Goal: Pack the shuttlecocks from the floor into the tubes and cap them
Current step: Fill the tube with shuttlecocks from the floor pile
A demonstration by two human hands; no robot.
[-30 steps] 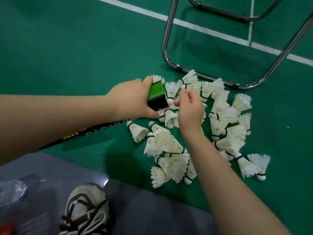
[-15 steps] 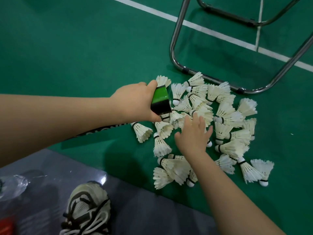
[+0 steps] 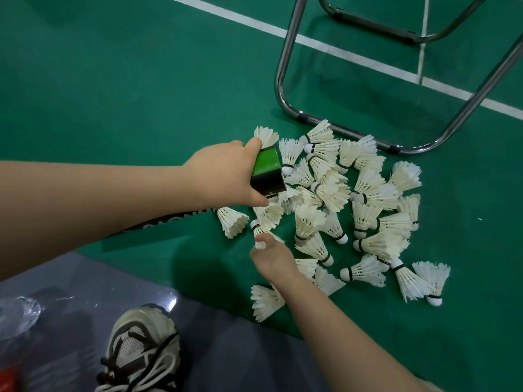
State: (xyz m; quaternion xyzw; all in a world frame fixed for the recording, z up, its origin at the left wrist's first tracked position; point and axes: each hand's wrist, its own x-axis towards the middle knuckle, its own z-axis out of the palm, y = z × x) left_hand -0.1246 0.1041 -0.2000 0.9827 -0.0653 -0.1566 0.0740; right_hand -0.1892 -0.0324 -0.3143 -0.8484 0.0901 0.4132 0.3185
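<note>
one left hand is gripping one long black tube with a green band at its end, fingers clamped round that banded end. the rest of the tube is running back under the forearm above the green court floor. the tube's end is sitting at the left edge of a heap of white feather shuttlecocks lying on the floor. i am counting about thirty, though they are overlapping too much for an exact number.

one right hand is sitting at the heap's near-left side. its thumb and forefinger are pinching the feather skirt of one shuttlecock, which is lying just below the tube's end with its cork pointing away from the hand.

beyond the heap, two loops of chrome tubing are standing on the floor, the nearer one almost touching the farthest shuttlecocks. two white painted lines are crossing behind them. nearer the camera, one grey mat is carrying one white-and-black laced sneaker, and one crumpled piece of clear plastic is lying at its left edge.
</note>
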